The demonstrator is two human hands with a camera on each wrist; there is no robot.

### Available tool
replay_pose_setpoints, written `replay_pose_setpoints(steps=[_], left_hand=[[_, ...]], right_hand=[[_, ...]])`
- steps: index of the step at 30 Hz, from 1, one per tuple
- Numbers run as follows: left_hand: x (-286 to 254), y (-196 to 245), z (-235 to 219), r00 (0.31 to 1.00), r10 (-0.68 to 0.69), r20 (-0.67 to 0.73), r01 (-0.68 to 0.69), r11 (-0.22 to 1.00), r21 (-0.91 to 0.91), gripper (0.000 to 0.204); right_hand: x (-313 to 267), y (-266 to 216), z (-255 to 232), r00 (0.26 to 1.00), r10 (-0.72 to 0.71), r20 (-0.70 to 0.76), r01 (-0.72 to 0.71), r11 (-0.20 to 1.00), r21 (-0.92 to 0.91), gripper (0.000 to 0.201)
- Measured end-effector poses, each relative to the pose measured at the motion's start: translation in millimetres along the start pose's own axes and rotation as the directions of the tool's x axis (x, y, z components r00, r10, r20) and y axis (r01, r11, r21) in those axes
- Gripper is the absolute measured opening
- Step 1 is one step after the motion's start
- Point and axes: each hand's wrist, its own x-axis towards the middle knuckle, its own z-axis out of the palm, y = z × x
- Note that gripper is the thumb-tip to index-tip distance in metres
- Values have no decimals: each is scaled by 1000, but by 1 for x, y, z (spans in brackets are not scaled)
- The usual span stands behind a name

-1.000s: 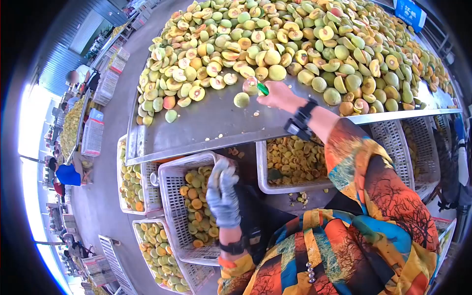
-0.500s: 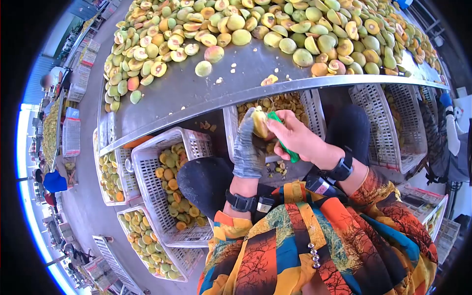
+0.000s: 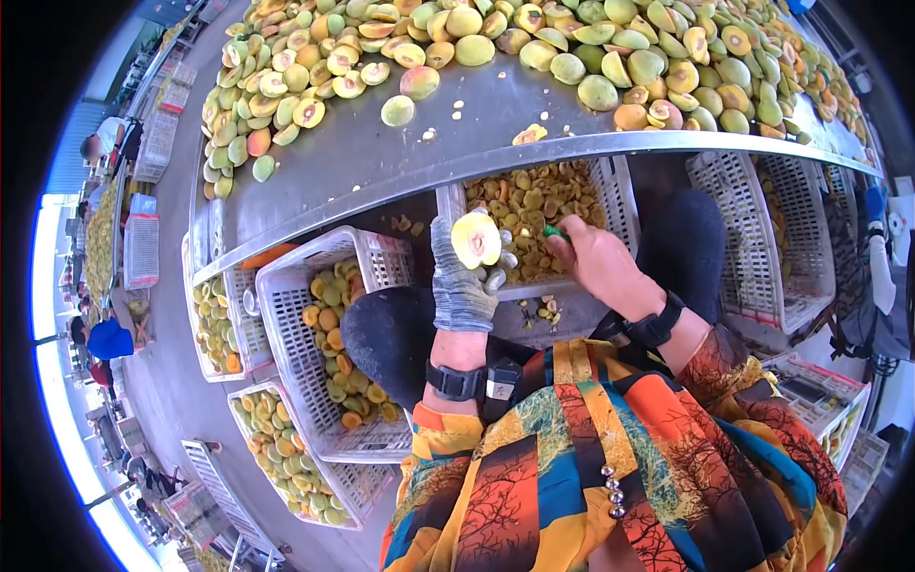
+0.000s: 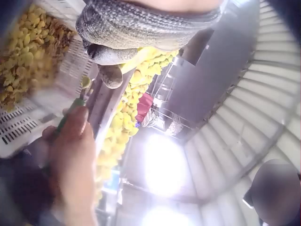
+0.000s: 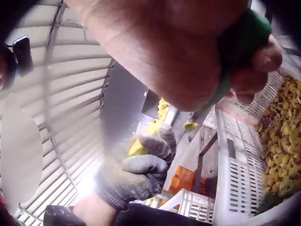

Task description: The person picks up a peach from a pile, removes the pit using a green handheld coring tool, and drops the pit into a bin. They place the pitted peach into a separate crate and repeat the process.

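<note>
Checking both grips at the front edge of the metal tabletop point(image 3: 376, 181): my gloved left hand point(image 3: 460, 291), near the centre of the frame, grasps a cut fruit half point(image 3: 476, 239). Its pale face, pinkish at the middle, is turned up toward the head view. My bare right hand point(image 3: 610, 272), to the right, has its fingers curled round a green-handled tool point(image 3: 552, 231).

Governing relation: the fruit half lies to the left of the tool, at nearly the same height in the frame. The handle's visible end points left, toward it. The two are apart, with my gloved fingertips point(image 3: 507, 258) along the fruit's right side, between fruit and tool. My left hand is the nearer, being in contact. The half looks roundish; no clear long axis can be recorded. In the left wrist view the tool slants up and right, a small yellowish piece point(image 4: 86, 82) at its far end.

Below both hands sits a white crate point(image 3: 620, 195) of fruit pieces point(image 3: 538, 195).
</note>
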Motion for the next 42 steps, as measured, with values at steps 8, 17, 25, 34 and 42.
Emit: replay_pose_setpoints(steps=[8,17,25,34,42], left_hand=[[4,-5,8,991,104,-84,-115,984,-137,35],[6,-13,13,960,280,-1,-277,950,-144,38],[1,-1,5,980,196,-16,-196,968,-158,22],[0,11,-12,964,115,241,-135,988,70,27],[-1,-7,-10,986,-6,165,65,933,-353,27]], right_hand=[[-1,-43,-10,982,-102,158,52,954,294,25],[-8,-52,10,986,-2,166,-42,963,265,24],[-13,-50,18,959,-151,238,56,929,365,26],[-8,-69,-10,597,-47,801,-668,523,529,40],[-4,-48,5,299,-462,835,-954,-170,248,40]])
